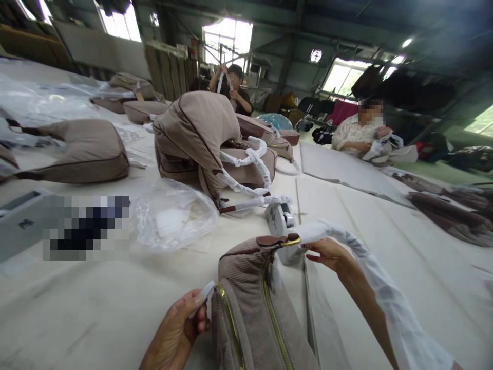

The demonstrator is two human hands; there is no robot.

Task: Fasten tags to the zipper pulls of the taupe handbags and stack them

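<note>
— Left hand (175, 331)?

— Curled, thumb and fingertips pinching the end of a narrow white wrapping strip (203, 297), just beside the taupe corduroy shoulder bag (250, 313).

— And the right hand (327, 255)?

— Thumb and fingers pressed together on a white-wrapped strap (385, 288), close to a brown leather tab with gold trim (275, 240) at the top of the bag.

— Position of the bag?

— Between both hands, on a cream-covered work table (96, 318), with a gold zip (275, 318) along its side and its lower end cut off by the frame.

— Anything past the bag?

— Just ahead of it, a white tape dispenser (279, 218). Ahead and to its left, a clear plastic bag (173, 218); further left, a pixelated patch (87, 226), too blurred to identify. Farther ahead, a heap of matching bags (200, 139) with white-wrapped straps. Beyond that heap, a co-worker (233, 87) with both hands raised on a white strip. Ahead and to the right of the bag, another co-worker (364, 131) handling white wrapping.
</note>
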